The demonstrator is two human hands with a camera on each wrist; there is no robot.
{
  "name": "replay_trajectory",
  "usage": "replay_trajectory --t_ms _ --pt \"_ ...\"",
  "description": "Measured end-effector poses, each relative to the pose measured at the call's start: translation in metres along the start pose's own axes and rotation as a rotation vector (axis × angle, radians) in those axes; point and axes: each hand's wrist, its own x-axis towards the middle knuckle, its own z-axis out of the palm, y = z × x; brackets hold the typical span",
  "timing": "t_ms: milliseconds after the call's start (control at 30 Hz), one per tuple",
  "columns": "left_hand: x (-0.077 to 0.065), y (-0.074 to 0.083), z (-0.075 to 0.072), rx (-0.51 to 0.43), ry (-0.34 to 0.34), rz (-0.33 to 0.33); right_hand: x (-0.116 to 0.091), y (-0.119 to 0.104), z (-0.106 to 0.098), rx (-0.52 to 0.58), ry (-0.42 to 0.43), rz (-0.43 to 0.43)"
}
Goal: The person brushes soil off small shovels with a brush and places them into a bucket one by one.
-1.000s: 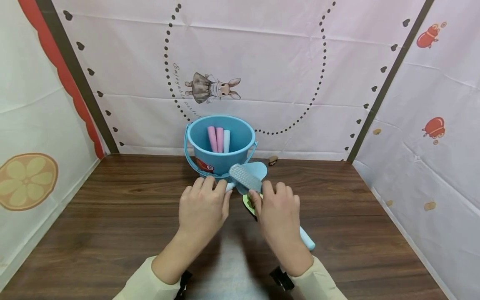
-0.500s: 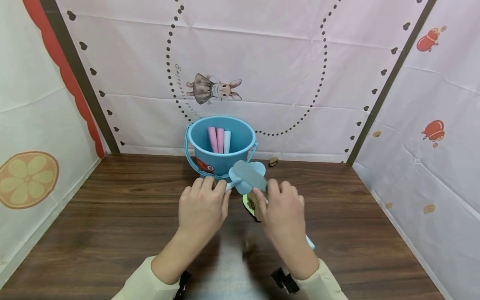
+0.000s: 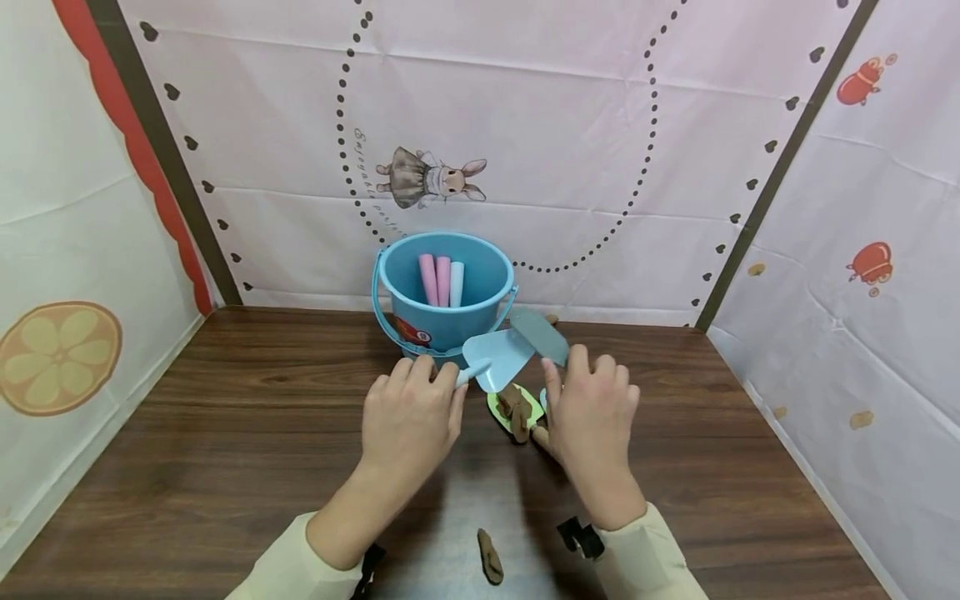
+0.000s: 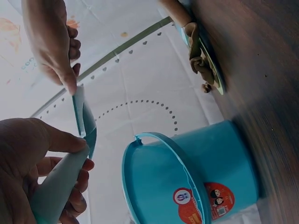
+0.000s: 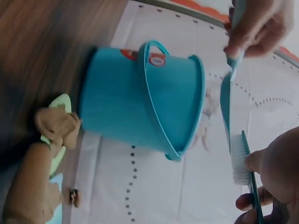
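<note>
My left hand (image 3: pixel 408 412) grips the handle of a light blue toy shovel (image 3: pixel 498 358), its blade raised in front of the bucket. In my right hand (image 3: pixel 596 417) is a blue-grey brush (image 3: pixel 538 335), which overlaps the blade's right edge in the head view. In the right wrist view its white bristles (image 5: pixel 240 161) lie right at the tip of the shovel blade (image 5: pixel 225 105). A blue bucket (image 3: pixel 457 321) stands behind, with two pink handles and one light blue handle inside. On the table near the front lies a brown clay-like piece (image 3: pixel 490 557).
A green shape (image 3: pixel 536 406) bearing brown, folded clay-like lumps (image 3: pixel 513 408) lies beyond the hands. A tan cylinder (image 5: pixel 28 182) is beside it, along with a light blue piece (image 5: pixel 57 198). Another small brown lump (image 5: pixel 75 198) is near the back. Printed cloth walls surround the table.
My right hand has moved rightward with the brush, across the shovel blade to its edge. A brown piece, blurred half a second ago, now lies on the table near the front.
</note>
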Motion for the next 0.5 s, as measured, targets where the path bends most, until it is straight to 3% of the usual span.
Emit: replay_trajectory --t_ms 100,333,500 --pt "0.000 -0.001 0.001 0.008 0.003 -0.006 -0.001 -0.004 -0.005 0.024 -0.050 0.009" --pt "0.001 -0.004 0.002 0.002 0.041 -0.013 -0.018 -0.032 -0.008 0.090 -0.147 -0.132" --pt "0.000 -0.001 0.002 -0.011 0.028 -0.010 -0.007 -0.013 -0.001 0.094 -0.143 -0.023"
